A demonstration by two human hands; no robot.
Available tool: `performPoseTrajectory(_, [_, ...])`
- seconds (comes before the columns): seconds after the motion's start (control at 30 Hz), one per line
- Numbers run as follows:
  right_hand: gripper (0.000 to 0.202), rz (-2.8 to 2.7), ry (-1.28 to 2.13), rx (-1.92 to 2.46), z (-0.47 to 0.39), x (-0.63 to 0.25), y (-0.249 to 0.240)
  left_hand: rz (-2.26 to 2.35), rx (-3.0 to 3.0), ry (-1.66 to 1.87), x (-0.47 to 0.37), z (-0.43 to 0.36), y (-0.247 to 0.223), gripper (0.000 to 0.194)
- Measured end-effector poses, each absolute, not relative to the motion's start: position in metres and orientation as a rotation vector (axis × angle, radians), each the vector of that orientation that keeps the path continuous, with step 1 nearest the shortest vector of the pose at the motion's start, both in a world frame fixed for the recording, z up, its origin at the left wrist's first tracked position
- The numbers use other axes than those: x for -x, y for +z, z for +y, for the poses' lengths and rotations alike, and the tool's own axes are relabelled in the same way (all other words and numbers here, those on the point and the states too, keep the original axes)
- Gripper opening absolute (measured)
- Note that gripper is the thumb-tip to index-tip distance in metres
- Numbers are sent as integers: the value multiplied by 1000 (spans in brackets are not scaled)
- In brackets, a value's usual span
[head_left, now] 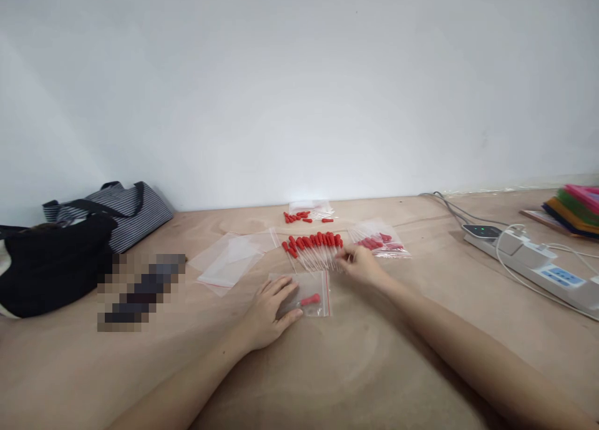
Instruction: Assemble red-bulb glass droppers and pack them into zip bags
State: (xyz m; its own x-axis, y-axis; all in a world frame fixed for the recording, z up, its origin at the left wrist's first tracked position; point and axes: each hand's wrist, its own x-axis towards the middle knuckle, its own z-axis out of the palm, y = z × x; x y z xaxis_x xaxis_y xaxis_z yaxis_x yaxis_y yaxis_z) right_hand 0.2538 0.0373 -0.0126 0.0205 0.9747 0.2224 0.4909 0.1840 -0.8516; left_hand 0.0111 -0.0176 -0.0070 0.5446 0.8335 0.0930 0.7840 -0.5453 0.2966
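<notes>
My left hand (274, 312) lies with its fingers spread on the left part of a clear zip bag (306, 285). Inside that bag, a red-bulbed dropper (310, 299) shows to the right of my thumb. Beyond the bag spreads a row of several droppers (318, 241), red bulbs away from me and thin clear stems toward me. At the right end of this row is my right hand (352, 260), fingers pinched together by the stems; what they hold is too small to make out.
Flat clear bags (231, 260) lie left of the droppers. A filled bag (378, 240) is at the right, more red bulbs (296, 217) near the wall. A power strip (556, 274) with cables stands right; a black bag (60, 261) and a blurred dark object (143, 293) are left.
</notes>
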Motion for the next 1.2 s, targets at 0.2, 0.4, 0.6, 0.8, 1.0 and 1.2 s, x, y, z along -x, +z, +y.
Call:
performPoseTrajectory(0.2, [9, -1415, 655, 1632, 104, -271, -3, 1366, -2565, 438, -4, -21, -10, 45])
performPoseTrajectory(0.4, [20, -1327, 779, 1680, 119, -264, -11, 1332, -2531, 364, 5, -26, -5, 44])
performPoseTrajectory(0.6, [15, -1200, 947, 1478, 102, -270, 1, 1329, -2532, 355, 4, -27, -2, 43])
performPoseTrajectory(0.8, [25, -1079, 1025, 1280, 49, -274, -2, 1337, -2518, 351, 4, -26, -2, 43])
performPoseTrajectory(1.0, [32, -803, 1165, 1127, 20, -260, -26, 1347, -2523, 340, 3, -26, -2, 43])
performPoseTrajectory(1.2, [28, -641, 1184, 1055, 16, -253, -26, 1341, -2514, 320, 4, -26, -1, 45])
